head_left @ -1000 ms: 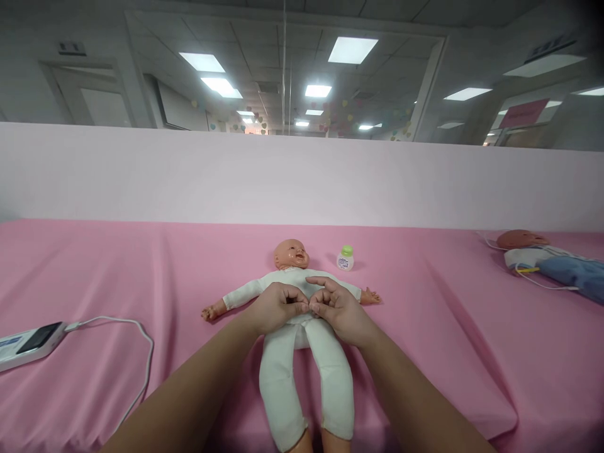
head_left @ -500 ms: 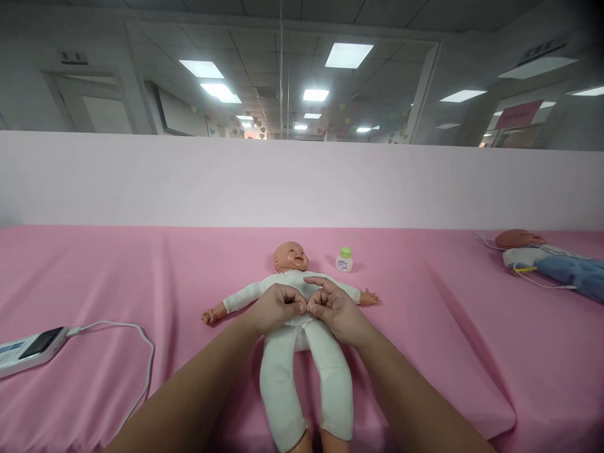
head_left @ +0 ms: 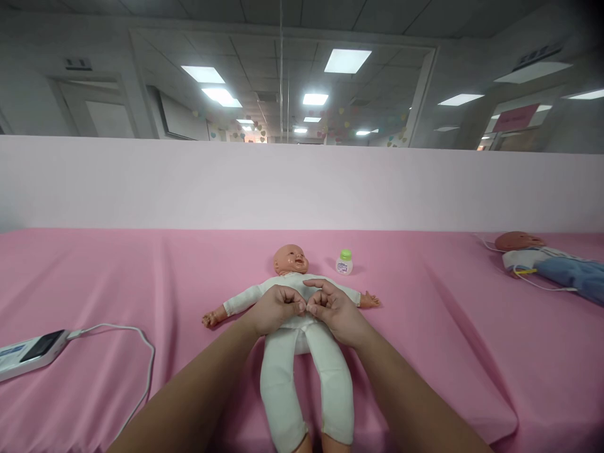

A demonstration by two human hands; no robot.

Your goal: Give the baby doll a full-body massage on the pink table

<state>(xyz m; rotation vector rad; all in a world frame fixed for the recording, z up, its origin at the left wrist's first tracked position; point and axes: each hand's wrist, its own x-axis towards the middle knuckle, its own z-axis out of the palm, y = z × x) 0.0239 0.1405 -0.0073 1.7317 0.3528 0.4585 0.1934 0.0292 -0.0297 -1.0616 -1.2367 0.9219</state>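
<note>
A baby doll [head_left: 283,371] with a white cloth body lies on its back, head away from me and arms spread. Over its belly my left hand [head_left: 280,308] is closed, thumb and forefinger pinched together. Facing it, my right hand [head_left: 333,311] pinches too, its forefinger stretched above the thumb. The fingertips of both hands nearly meet at the doll's middle. Whatever lies between them is too small or hidden to make out. Beyond the right hand stands a small clear bottle [head_left: 344,264] with a green cap, beside the doll's head.
Pink cloth [head_left: 207,264] covers the table. At the left lies a white device [head_left: 33,355] with a dark screen and a white cable [head_left: 151,358]. Another doll [head_left: 561,264] in blue and white clothing lies at the far right. A low white wall [head_left: 302,189] runs along the back.
The whole view has shifted slightly, so everything sits a little lower in the picture. Both hands keep their pinch over the doll's belly.
</note>
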